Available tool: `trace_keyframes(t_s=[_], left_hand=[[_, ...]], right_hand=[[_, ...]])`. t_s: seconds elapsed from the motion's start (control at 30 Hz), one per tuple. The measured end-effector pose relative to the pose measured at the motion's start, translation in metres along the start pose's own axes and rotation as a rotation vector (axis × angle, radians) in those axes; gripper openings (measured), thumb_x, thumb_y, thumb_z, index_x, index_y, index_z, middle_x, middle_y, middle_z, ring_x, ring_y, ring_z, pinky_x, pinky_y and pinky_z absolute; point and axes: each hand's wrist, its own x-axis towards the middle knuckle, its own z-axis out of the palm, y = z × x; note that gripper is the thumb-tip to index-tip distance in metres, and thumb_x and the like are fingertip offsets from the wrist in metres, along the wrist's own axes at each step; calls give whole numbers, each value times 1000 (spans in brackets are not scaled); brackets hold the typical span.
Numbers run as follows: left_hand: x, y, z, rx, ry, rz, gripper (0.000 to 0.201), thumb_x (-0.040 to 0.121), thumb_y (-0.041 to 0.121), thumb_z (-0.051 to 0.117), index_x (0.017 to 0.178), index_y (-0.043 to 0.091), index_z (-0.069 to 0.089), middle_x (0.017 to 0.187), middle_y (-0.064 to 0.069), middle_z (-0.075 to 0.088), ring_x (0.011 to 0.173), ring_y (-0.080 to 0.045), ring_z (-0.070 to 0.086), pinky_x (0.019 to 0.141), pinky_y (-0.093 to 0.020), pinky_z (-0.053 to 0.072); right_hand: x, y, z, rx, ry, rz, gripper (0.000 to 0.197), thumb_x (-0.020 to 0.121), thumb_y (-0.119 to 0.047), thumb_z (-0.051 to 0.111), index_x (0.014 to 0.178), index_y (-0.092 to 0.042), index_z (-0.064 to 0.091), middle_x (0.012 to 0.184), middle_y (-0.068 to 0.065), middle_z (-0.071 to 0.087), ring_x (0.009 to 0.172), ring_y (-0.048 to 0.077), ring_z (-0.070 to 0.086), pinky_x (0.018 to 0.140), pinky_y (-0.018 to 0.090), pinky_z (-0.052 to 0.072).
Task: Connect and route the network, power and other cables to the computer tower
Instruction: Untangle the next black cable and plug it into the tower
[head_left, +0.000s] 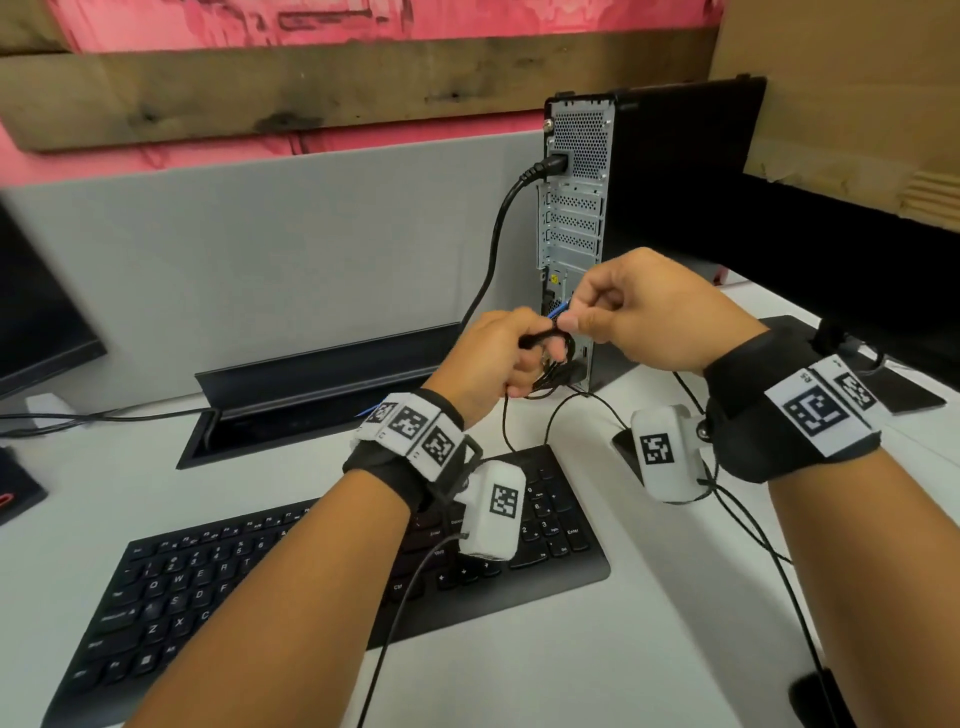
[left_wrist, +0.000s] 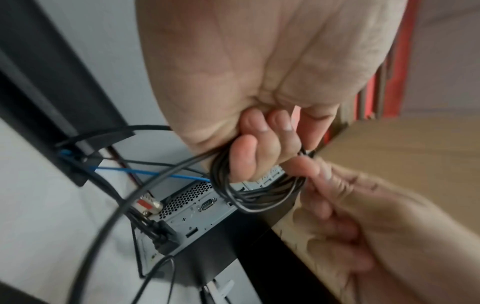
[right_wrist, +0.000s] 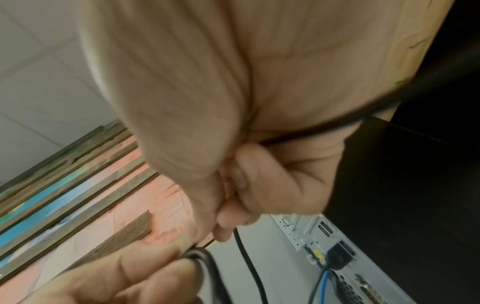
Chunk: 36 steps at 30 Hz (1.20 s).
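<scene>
The step in hand looks like tidying slack: the left hand has its fingers curled round a coil of thin black cable, held just in front of the lower rear of the computer tower, which stands at the far right of the worktop. The right hand pinches a strand at the top of that coil. With the power cable and blue network cable apparently plugged in, the next move probably calls for binding the coil without tugging those connectors.

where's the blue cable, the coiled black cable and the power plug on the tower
blue cable (left_wrist: 153, 173): left wrist view, mid-run.
coiled black cable (left_wrist: 259, 197): left wrist view, bottom of loops.
power plug (head_left: 553, 165): head view, plug body.
</scene>
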Motion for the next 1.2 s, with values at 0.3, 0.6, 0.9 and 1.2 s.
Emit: trace_keyframes(t_s=[0.3,0.6,0.9,1.2], left_hand=[[1,10,1,-888,-52,129,35,105,21,32,111,-1,59,62,3,41,53,-10,38,59,-24,40],[9,-3,1,476,265,242,22,104,13,40,97,11,61,84,-9,63,72,-7,57,71,-20,50],[-6,-2,1,262,42,103,41,104,31,44,89,2,68,52,8,30,47,-10,26,51,-28,25],[-2,-10,-23,317,229,214,36,99,42,47,75,18,61,50,9,32,45,-13,28,52,-31,28]], right_hand=[[0,2,20,1,-74,-13,26,104,-19,51,87,-29,67,64,-3,59,50,-1,53,48,7,36],[2,-12,18,-95,-146,-43,21,95,-25,65,76,-24,74,67,-5,69,58,3,59,62,19,48],[-1,7,-4,-126,176,11,21,94,-34,69,79,-19,70,52,-12,49,53,-10,50,55,13,28],[-5,14,-10,-46,-21,126,17,98,-26,65,86,-17,73,73,9,69,63,17,60,69,41,57]])
